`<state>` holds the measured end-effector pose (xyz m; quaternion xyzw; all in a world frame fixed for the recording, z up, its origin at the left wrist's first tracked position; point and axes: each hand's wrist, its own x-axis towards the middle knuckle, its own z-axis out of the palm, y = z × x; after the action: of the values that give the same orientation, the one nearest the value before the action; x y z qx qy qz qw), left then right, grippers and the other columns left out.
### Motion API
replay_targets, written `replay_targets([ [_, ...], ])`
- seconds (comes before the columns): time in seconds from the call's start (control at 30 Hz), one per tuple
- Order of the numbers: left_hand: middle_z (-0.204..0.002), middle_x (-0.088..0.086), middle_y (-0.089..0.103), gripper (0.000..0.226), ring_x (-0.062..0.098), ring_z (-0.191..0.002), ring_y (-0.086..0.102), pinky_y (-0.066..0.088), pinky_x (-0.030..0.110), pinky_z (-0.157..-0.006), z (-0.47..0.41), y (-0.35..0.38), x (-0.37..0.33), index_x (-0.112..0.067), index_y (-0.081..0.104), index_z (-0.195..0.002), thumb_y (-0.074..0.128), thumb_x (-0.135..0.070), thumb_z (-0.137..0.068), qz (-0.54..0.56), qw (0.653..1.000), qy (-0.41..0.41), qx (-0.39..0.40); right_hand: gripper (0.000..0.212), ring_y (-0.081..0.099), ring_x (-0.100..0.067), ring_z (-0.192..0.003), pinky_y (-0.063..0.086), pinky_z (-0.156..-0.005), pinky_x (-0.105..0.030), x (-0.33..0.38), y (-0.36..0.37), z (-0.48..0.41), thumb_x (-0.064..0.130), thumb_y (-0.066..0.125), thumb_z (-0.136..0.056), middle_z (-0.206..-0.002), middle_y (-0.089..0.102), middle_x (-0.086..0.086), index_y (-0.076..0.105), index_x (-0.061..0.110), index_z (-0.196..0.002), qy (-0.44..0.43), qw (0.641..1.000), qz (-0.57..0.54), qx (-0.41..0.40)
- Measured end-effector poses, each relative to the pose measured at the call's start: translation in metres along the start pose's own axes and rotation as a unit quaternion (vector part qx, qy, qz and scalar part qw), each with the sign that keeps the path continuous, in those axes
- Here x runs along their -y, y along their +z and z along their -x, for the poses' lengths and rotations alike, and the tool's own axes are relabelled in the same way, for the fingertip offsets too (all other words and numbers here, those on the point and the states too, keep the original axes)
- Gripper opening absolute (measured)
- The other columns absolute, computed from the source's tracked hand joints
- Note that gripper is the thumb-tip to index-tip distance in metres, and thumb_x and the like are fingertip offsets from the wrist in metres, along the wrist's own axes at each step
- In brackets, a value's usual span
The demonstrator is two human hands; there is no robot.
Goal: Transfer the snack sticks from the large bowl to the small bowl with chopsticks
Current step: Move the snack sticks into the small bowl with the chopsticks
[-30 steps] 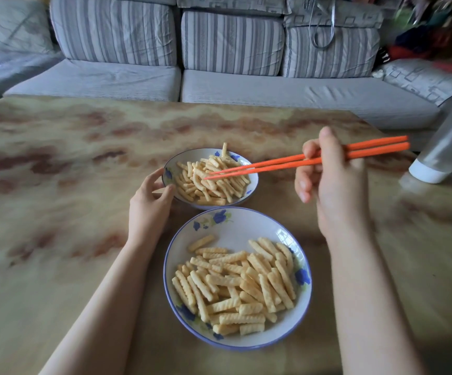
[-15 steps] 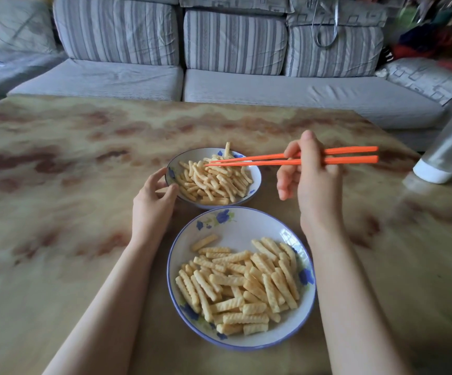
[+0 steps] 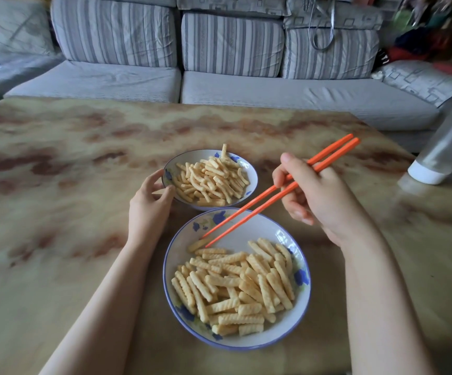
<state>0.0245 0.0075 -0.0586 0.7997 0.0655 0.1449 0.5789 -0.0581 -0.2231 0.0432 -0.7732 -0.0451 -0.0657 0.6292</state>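
Note:
A large white bowl with a blue rim (image 3: 279,228) sits near me, holding several ridged yellow snack sticks (image 3: 235,288). Behind it stands the small blue-flowered bowl (image 3: 251,177), heaped with the same sticks (image 3: 211,180). My left hand (image 3: 149,207) holds the small bowl's left rim with curled fingers. My right hand (image 3: 316,196) grips a pair of orange chopsticks (image 3: 268,196). Their tips reach down to a lone stick (image 3: 199,244) at the far left inside the large bowl.
Both bowls stand on a marbled tan and brown table (image 3: 57,212). A clear bottle with a white cap (image 3: 446,155) lies tilted at the table's right edge. A grey striped sofa (image 3: 219,77) runs along behind the table.
My right hand has swung the chopsticks from over the small bowl down into the large bowl, tips now at a lone stick. The left hand has stayed on the small bowl.

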Motion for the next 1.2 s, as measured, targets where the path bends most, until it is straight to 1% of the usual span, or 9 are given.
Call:
replay_targets([
  [0.13, -0.104, -0.004, 0.068, 0.043, 0.015, -0.069, 0.065, 0.050, 0.020, -0.063, -0.001, 0.000, 0.001, -0.026, 0.056, -0.132, 0.057, -0.019, -0.090, 0.005, 1.000, 0.001, -0.001, 0.043, 0.028, -0.013, -0.029, 0.024, -0.034, -0.019, -0.003, 0.005, -0.003, 0.030, 0.039, -0.102, -0.036, 0.036, -0.002, 0.049, 0.011, -0.064, 0.005, 1.000, -0.020, -0.002],
  [0.2, -0.104, -0.003, 0.068, 0.043, 0.014, -0.068, 0.064, 0.049, 0.015, -0.061, -0.001, 0.000, 0.001, -0.026, 0.056, -0.132, 0.057, -0.018, -0.090, 0.006, 1.000, 0.002, -0.002, 0.044, 0.027, -0.013, -0.029, 0.023, -0.034, -0.019, -0.002, 0.004, -0.004, 0.031, 0.039, -0.102, -0.035, 0.035, -0.002, 0.048, 0.011, -0.064, 0.002, 1.000, -0.027, -0.013],
  [0.3, -0.102, -0.003, 0.067, 0.042, 0.001, -0.061, 0.061, 0.042, 0.002, -0.055, -0.001, 0.001, 0.000, -0.024, 0.057, -0.131, 0.057, -0.017, -0.090, 0.003, 1.000, 0.006, -0.004, 0.043, 0.026, -0.015, -0.028, 0.022, -0.034, -0.018, 0.000, 0.000, -0.004, 0.029, 0.040, -0.102, -0.037, 0.034, -0.003, 0.047, 0.010, -0.064, -0.009, 0.997, -0.054, -0.045],
  [0.4, -0.100, -0.005, 0.066, 0.040, -0.009, -0.057, 0.059, 0.039, 0.000, -0.054, 0.000, 0.000, -0.001, -0.025, 0.058, -0.129, 0.057, -0.016, -0.090, 0.002, 1.000, 0.007, -0.003, 0.046, 0.029, -0.014, -0.030, 0.021, -0.035, -0.018, 0.002, -0.002, -0.007, 0.025, 0.041, -0.102, -0.053, 0.038, -0.009, 0.050, 0.016, -0.058, -0.039, 0.987, -0.114, -0.107],
  [0.5, -0.103, -0.004, 0.067, 0.042, 0.005, -0.063, 0.062, 0.041, 0.003, -0.051, 0.000, 0.000, 0.000, -0.025, 0.057, -0.131, 0.056, -0.017, -0.090, 0.006, 1.000, 0.004, -0.001, 0.053, 0.031, -0.013, -0.029, 0.019, -0.035, -0.019, 0.003, 0.002, -0.011, 0.021, 0.041, -0.102, -0.048, 0.046, 0.000, 0.053, 0.021, -0.050, -0.058, 0.962, -0.183, -0.195],
  [0.63, -0.103, -0.003, 0.068, 0.043, 0.010, -0.066, 0.063, 0.043, 0.004, -0.053, -0.001, 0.000, 0.001, -0.025, 0.057, -0.131, 0.056, -0.017, -0.090, 0.009, 1.000, 0.004, -0.001, 0.041, 0.034, -0.011, -0.030, 0.022, -0.035, -0.021, 0.000, 0.018, -0.018, 0.021, 0.039, -0.103, -0.040, 0.048, 0.007, 0.045, 0.014, -0.063, -0.066, 0.941, -0.202, -0.264],
  [0.73, -0.103, -0.003, 0.068, 0.043, 0.011, -0.066, 0.063, 0.044, 0.005, -0.053, 0.000, 0.000, 0.001, -0.026, 0.057, -0.132, 0.056, -0.017, -0.090, 0.008, 1.000, 0.003, 0.000, 0.039, 0.038, -0.014, -0.031, 0.028, -0.034, -0.021, -0.012, 0.031, -0.025, 0.025, 0.038, -0.104, -0.038, 0.045, 0.005, 0.046, 0.012, -0.067, -0.058, 0.948, -0.174, -0.261],
  [0.9, -0.104, -0.005, 0.067, 0.042, 0.007, -0.068, 0.063, 0.044, 0.006, -0.058, 0.000, 0.000, -0.001, -0.027, 0.057, -0.131, 0.056, -0.018, -0.089, -0.004, 1.000, 0.002, -0.004, 0.039, 0.045, -0.017, -0.032, 0.033, -0.036, -0.017, -0.020, 0.042, -0.028, 0.025, 0.037, -0.104, -0.044, 0.049, -0.011, 0.049, 0.008, -0.072, -0.060, 0.970, -0.124, -0.201],
  [1.2, -0.104, -0.005, 0.068, 0.042, 0.012, -0.068, 0.065, 0.049, 0.018, -0.067, 0.001, 0.001, -0.001, -0.027, 0.057, -0.131, 0.057, -0.018, -0.090, -0.001, 1.000, 0.000, 0.000, 0.041, 0.036, -0.018, -0.029, 0.026, -0.037, -0.021, -0.004, 0.015, -0.019, 0.028, 0.038, -0.103, -0.035, 0.044, 0.000, 0.050, 0.013, -0.067, -0.065, 0.972, -0.127, -0.188],
])
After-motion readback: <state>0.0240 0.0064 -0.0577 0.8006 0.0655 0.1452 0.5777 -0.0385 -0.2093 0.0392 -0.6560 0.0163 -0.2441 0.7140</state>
